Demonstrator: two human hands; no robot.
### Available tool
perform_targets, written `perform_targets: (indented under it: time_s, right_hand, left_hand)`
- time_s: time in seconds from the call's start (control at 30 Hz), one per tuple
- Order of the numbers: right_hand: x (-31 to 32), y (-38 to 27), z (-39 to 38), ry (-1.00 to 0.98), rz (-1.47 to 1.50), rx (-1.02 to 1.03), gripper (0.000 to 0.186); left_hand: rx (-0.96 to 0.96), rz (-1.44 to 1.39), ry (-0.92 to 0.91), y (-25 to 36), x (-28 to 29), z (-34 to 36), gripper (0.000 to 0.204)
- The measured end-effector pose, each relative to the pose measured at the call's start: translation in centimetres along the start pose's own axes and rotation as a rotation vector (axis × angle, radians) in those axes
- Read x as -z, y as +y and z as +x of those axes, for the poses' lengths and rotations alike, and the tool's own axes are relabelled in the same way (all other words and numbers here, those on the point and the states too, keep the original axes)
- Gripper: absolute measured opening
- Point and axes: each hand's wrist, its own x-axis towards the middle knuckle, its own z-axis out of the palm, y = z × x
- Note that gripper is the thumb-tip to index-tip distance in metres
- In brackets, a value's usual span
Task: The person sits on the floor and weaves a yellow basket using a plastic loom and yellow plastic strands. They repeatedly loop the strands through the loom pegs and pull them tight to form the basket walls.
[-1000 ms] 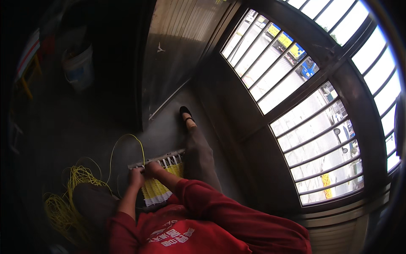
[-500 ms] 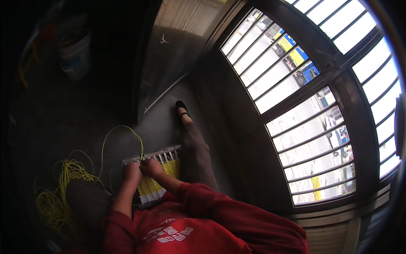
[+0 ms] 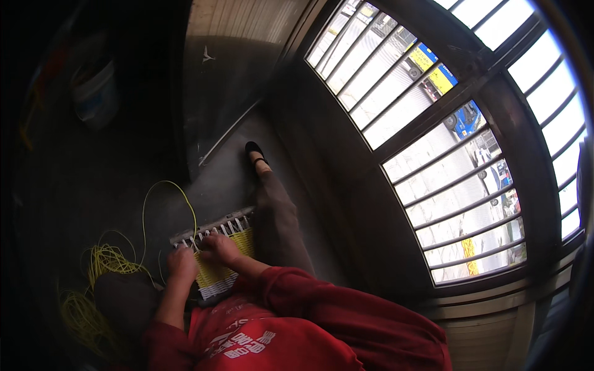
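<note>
Across my lap rests a small flat frame (image 3: 212, 225) with white strands (image 3: 231, 226) strung over its far bar. Yellow weaving (image 3: 245, 242) fills much of it, above a white woven band (image 3: 218, 288) at the near end. My left hand (image 3: 184, 264) is closed at the frame's left edge. Over the upper middle of the weaving, my right hand (image 3: 221, 250) has its fingers curled down by the white strands. A thin yellow cord (image 3: 169, 182) arches from the floor side and comes down between both hands; what the fingertips pinch is hidden.
A loose tangle of yellow cord (image 3: 111, 260) lies beside my left leg (image 3: 127, 295). My other leg (image 3: 278, 216) stretches forward along the frame's right side. A whitish bucket (image 3: 96, 99) stands at far left. A dark barred door (image 3: 371, 164) rises on the right.
My hands have drawn apart, the left moving nearer and to the frame's left edge. More white strands show between them. The whole view has shifted slightly.
</note>
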Motion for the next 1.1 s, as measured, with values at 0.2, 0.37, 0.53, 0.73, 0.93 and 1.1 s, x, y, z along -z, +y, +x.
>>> perform_targets:
  time_s: [0.2,0.37,0.53,0.73,0.93,1.1]
  right_hand:
    - [-1.7,0.8,0.4,0.020,-0.001,-0.020,0.019]
    - [-2.3,0.5,0.6,0.031,-0.095,-0.149,0.017]
    - [-0.1,-1.3,0.7,0.018,-0.031,-0.209,0.020]
    - [-0.6,3.7,1.1,-0.093,0.126,0.037,0.023]
    - [-0.6,4.6,1.0,0.078,0.331,-0.191,0.021]
    - [0.8,3.8,0.0,0.134,0.310,-0.124,0.023]
  left_hand:
    - [-0.011,0.161,-0.254,0.7,2.1,-0.9,0.009]
    - [0.014,0.057,-0.417,1.1,3.5,-0.6,0.009]
    - [0.068,-0.321,-0.494,-0.7,2.9,0.1,0.007]
    - [0.063,-0.607,-0.003,-2.5,1.3,0.8,0.011]
    - [0.017,-1.066,-0.345,-4.1,-0.1,0.7,0.013]
    - [0.044,-0.772,-0.346,-3.7,2.1,-0.9,0.011]
